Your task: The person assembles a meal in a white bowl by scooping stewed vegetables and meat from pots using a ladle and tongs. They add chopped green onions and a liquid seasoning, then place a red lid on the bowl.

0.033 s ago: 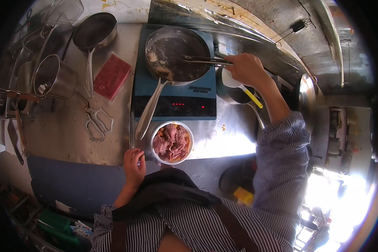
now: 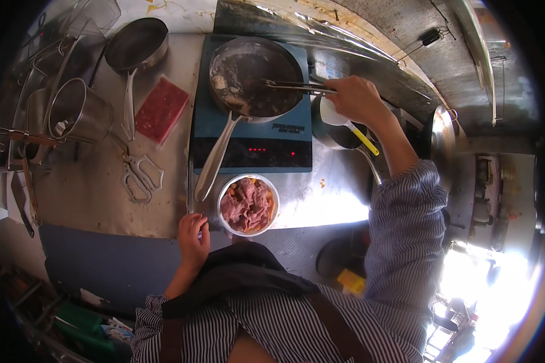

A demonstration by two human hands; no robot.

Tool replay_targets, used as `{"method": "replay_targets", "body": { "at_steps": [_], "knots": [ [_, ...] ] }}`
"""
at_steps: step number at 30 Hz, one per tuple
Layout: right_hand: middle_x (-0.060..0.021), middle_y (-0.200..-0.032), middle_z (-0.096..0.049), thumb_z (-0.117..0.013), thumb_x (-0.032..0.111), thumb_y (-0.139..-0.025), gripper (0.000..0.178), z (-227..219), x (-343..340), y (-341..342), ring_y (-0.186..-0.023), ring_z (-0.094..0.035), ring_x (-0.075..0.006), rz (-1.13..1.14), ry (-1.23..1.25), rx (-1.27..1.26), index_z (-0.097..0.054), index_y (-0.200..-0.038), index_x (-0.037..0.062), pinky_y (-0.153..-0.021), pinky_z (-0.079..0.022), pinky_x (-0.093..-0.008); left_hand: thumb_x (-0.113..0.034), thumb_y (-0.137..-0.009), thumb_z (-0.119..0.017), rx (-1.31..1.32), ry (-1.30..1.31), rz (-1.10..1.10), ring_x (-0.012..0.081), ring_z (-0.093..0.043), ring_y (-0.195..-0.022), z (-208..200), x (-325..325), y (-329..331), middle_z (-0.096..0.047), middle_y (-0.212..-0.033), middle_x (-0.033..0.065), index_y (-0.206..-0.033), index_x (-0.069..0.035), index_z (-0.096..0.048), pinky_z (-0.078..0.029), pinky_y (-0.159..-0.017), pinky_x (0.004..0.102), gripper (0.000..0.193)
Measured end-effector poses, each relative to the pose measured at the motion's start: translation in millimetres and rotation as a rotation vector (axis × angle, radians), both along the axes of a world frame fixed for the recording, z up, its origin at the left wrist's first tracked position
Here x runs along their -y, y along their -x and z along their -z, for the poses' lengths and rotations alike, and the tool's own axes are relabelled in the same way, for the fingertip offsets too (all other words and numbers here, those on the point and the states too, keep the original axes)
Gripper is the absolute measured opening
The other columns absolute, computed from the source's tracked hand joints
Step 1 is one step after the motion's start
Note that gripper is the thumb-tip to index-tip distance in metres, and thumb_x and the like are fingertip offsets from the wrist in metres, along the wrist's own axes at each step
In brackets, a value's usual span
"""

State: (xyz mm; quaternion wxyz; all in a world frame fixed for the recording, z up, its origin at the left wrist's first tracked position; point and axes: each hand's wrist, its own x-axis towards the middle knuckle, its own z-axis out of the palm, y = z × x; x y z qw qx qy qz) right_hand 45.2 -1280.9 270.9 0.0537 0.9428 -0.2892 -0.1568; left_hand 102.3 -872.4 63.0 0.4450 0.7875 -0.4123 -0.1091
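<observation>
My right hand (image 2: pixel 358 101) is closed around a pair of metal tongs (image 2: pixel 293 86). The tips of the tongs are down inside a dark frying pan (image 2: pixel 254 60), over brownish liquid with pale foam at its left side. This pan sits on a blue induction cooker (image 2: pixel 224 145) with lit red indicators, its metal handle angled toward me. By the counter's front edge, my left hand (image 2: pixel 194 241) has its fingers curled in; what they hold, if anything, is hidden. Right of it stands a white bowl (image 2: pixel 277 216) heaped with cooked sliced meat (image 2: pixel 248 204).
On the left lie a second frying pan (image 2: pixel 137 45), a flat red pack of meat (image 2: pixel 162 112), kitchen scissors (image 2: pixel 142 178) and a mesh strainer basket (image 2: pixel 82 115). Right of the cooker is a saucepan (image 2: pixel 330 136) with a yellow-handled utensil (image 2: pixel 364 140) across it.
</observation>
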Motion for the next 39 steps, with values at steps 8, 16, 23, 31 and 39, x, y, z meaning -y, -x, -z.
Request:
{"method": "replay_targets", "body": {
  "at_steps": [8,16,23,31,39],
  "knots": [
    [-0.0139,-0.084,-0.065,-0.056,0.026,-0.084,0.023,-22.6,-13.5,30.0,-0.081,-0.063,-0.0304,0.066,0.008,0.165,-0.065,-0.103,0.0151,-0.071,-0.049,-0.0402,0.001,-0.074,-0.060,0.021,0.004,0.003,0.0327,-0.053,-0.091,-0.1,-1.8,0.4,-0.055,-0.097,0.0148,-0.093,-0.003,-0.056,-0.045,-0.077,0.0393,0.020],
    [-0.0161,-0.083,-0.064,-0.057,0.027,-0.083,0.027,7.1,-15.5,27.6,-0.080,-0.062,-0.0330,0.052,-0.043,0.215,-0.062,-0.107,0.0160,-0.071,-0.048,-0.0418,0.002,-0.074,-0.060,0.027,-0.002,0.045,0.0326,-0.053,-0.091,-3.6,1.7,4.4,-0.055,-0.098,0.0147,-0.093,-0.003,-0.057,-0.045,-0.077,0.0394,0.019],
    [-0.0159,-0.082,-0.064,-0.057,0.025,-0.082,0.026,40.0,-12.1,24.3,-0.080,-0.060,-0.0343,0.078,-0.118,0.237,-0.063,-0.104,0.0150,-0.072,-0.047,-0.0430,0.001,-0.074,-0.061,0.025,-0.010,0.011,0.0329,-0.053,-0.092,4.2,-12.7,6.9,-0.055,-0.099,0.0147,-0.092,-0.003,-0.057,-0.045,-0.077,0.0388,0.019],
    [-0.0137,-0.078,-0.064,-0.059,0.021,-0.081,0.026,3.1,-19.8,71.3,-0.070,-0.062,-0.0320,0.015,0.028,0.414,-0.062,-0.107,0.0151,-0.063,-0.049,-0.0401,0.001,-0.075,-0.061,0.033,-0.001,0.009,0.0329,-0.053,-0.093,-1.0,-7.4,13.2,-0.056,-0.098,0.0145,-0.093,-0.003,-0.058,-0.046,-0.076,0.0373,0.018],
    [-0.0204,-0.080,-0.064,-0.063,0.003,-0.076,0.030,-51.4,-111.8,159.0,-0.065,-0.064,-0.0272,0.138,-0.232,0.588,-0.061,-0.106,0.0006,-0.058,-0.049,-0.0330,-0.015,-0.089,-0.055,-0.739,-0.171,-0.127,0.0148,-0.060,-0.081,31.5,-16.7,20.7,-0.061,-0.092,0.0085,-0.103,-0.001,-0.058,-0.049,-0.069,0.0271,0.020]
  ]
}}
